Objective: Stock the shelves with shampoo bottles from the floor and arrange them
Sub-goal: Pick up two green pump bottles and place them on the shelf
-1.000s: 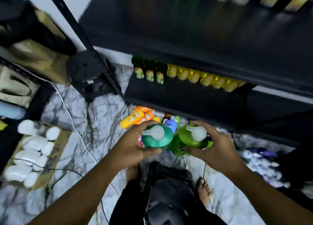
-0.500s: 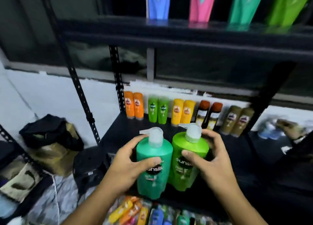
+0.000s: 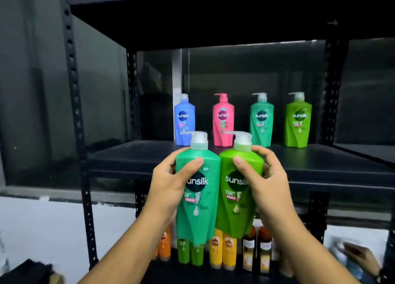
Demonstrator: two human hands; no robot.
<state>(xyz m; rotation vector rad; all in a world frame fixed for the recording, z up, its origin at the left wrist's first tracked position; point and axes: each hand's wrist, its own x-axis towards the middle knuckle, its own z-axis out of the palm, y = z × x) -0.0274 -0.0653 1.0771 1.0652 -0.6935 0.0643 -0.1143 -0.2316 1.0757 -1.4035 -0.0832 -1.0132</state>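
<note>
My left hand [image 3: 168, 187] grips a teal pump bottle of shampoo [image 3: 197, 198], and my right hand [image 3: 267, 183] grips a lime-green pump bottle [image 3: 237, 194]. Both bottles are upright, side by side and touching, held in the air just in front of the black shelf board [image 3: 128, 157]. At the back of that shelf stand a blue bottle [image 3: 184, 121], a pink bottle [image 3: 223, 121], a teal bottle [image 3: 261, 121] and a lime-green bottle [image 3: 298, 121], spaced apart in a row.
The shelf below holds several small orange, green, yellow and brown bottles [image 3: 222, 251]. Black perforated posts [image 3: 73, 87] frame the rack. Another person's hand [image 3: 359, 256] shows at the lower right. A dark bag [image 3: 27, 273] lies at the lower left.
I have lifted both bottles from floor level up to the higher shelf, and my view has risen from the floor to the shelf with the large pump bottles.
</note>
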